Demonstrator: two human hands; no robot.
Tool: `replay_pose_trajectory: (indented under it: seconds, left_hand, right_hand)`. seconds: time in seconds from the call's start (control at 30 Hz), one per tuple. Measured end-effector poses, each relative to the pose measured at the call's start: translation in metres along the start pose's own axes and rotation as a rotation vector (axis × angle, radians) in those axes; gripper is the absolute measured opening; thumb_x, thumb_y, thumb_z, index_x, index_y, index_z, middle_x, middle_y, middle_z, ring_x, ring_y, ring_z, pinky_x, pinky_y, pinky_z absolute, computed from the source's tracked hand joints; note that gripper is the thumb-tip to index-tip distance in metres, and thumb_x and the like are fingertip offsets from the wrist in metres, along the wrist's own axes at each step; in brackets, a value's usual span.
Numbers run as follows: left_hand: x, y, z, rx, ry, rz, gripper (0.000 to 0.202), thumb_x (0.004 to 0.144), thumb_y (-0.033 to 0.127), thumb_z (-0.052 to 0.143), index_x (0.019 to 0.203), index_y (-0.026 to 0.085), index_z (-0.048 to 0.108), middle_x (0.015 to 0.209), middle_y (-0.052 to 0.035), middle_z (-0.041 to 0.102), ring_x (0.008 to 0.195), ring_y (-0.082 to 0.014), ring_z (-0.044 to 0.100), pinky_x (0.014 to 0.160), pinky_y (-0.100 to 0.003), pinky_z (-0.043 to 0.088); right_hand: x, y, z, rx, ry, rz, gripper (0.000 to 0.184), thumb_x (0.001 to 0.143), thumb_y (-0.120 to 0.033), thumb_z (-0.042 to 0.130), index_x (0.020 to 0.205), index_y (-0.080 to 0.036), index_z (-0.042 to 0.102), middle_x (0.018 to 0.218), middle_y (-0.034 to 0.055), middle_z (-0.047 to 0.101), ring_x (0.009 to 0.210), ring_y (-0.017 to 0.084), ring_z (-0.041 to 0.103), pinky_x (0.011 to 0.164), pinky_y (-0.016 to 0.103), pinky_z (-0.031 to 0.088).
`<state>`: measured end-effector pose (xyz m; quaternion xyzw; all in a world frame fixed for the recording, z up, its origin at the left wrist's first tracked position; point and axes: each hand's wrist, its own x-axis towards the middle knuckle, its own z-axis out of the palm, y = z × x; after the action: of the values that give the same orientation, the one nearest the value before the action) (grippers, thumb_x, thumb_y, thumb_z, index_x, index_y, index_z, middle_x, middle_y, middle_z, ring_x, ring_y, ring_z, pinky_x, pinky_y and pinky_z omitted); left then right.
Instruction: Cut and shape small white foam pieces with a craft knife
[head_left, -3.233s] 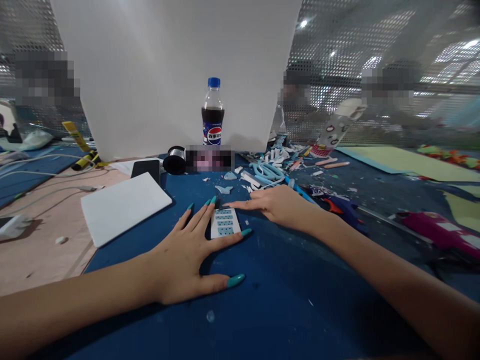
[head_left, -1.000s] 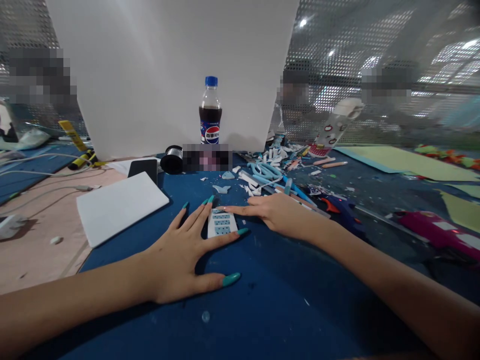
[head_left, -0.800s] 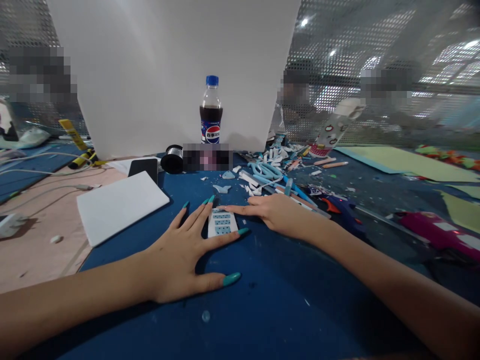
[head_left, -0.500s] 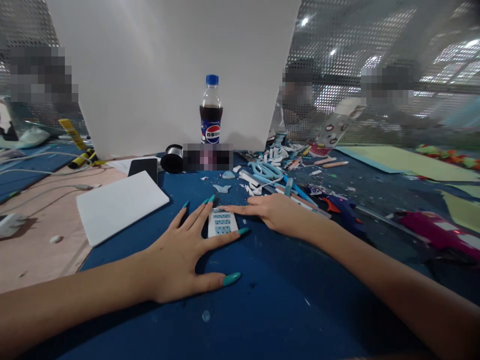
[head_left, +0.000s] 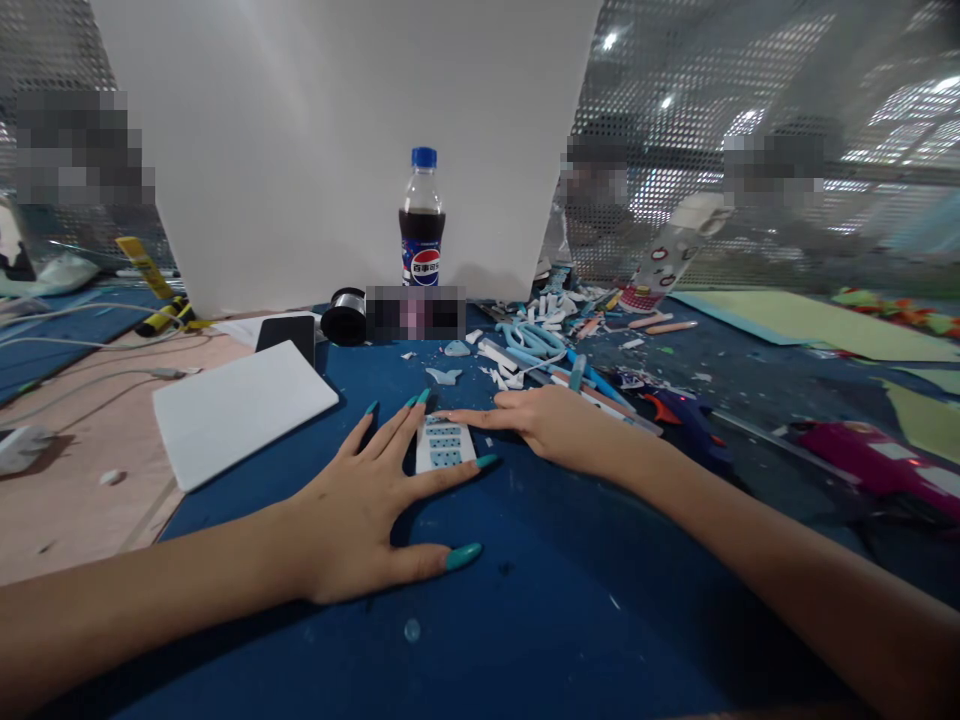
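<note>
A small white card with rows of blue squares (head_left: 445,445) lies flat on the dark blue mat (head_left: 525,600). My left hand (head_left: 367,510) rests flat on the mat with its fingers spread; two fingers with teal nails frame the card on its left and lower edges. My right hand (head_left: 551,420) lies on the mat to the right of the card. Its forefinger stretches out and touches the card's far edge, while the other fingers curl under.
A cola bottle (head_left: 421,222) stands before a large white board (head_left: 345,140). A white sheet (head_left: 240,405), a phone (head_left: 286,333) and a wire spool (head_left: 343,317) lie at the left. Foam scraps, pens (head_left: 585,375) and glue guns (head_left: 870,455) crowd the right.
Both hands and the card have stayed in place. Only the view has shifted slightly.
</note>
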<state>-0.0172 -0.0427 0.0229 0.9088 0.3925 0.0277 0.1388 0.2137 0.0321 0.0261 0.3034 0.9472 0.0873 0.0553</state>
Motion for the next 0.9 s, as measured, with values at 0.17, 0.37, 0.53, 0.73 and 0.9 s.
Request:
replay_pose_trajectory:
  seconds: [0.17,0.37,0.53,0.73,0.9]
  left_hand:
    - [0.000,-0.001,0.002,0.014,0.011,0.002,0.062,0.079,0.068,0.034,0.135,0.044,0.021,0.149,-0.0031,0.003,0.132,-0.0390,0.002,0.099,-0.067,0.009]
    - [0.000,-0.005,0.007,0.019,0.042,0.020,0.063,0.079,0.068,0.035,0.135,0.045,0.019,0.149,-0.0025,0.000,0.132,-0.0394,0.002,0.099,-0.067,0.009]
    - [-0.001,-0.006,0.008,0.024,0.037,0.018,0.062,0.079,0.068,0.034,0.135,0.046,0.017,0.149,-0.0021,0.000,0.132,-0.0396,0.001,0.098,-0.067,0.009]
    - [0.000,-0.008,0.009,0.031,0.040,0.027,0.063,0.079,0.068,0.034,0.135,0.047,0.015,0.149,-0.0010,-0.001,0.132,-0.0396,0.001,0.098,-0.067,0.008]
    - [0.000,-0.009,0.011,0.033,0.037,0.033,0.064,0.079,0.068,0.035,0.135,0.045,0.015,0.148,-0.0022,-0.003,0.132,-0.0385,0.000,0.099,-0.066,0.007]
  right_hand:
    - [-0.001,0.001,0.003,-0.030,0.013,-0.014,0.070,0.078,-0.001,0.038,0.136,-0.038,0.026,0.078,0.0022,0.060,0.053,0.009,0.045,0.048,0.020,0.026]
    - [0.000,-0.001,-0.001,-0.082,-0.011,0.006,0.075,0.077,-0.001,0.039,0.136,-0.044,0.020,0.079,0.0016,0.058,0.051,0.008,0.044,0.045,0.019,0.019]
    - [0.002,-0.005,-0.005,-0.107,-0.016,0.004,0.074,0.077,-0.002,0.041,0.135,-0.045,0.023,0.077,0.0010,0.057,0.053,0.009,0.044,0.044,0.020,0.016]
    - [0.004,-0.009,-0.015,-0.083,-0.073,0.029,0.073,0.078,-0.001,0.038,0.135,-0.044,0.023,0.075,0.0009,0.056,0.053,0.009,0.043,0.043,0.020,0.016]
    - [0.005,-0.010,-0.018,-0.094,-0.074,0.040,0.073,0.076,0.000,0.039,0.134,-0.043,0.028,0.073,0.0008,0.055,0.052,0.009,0.042,0.042,0.020,0.015]
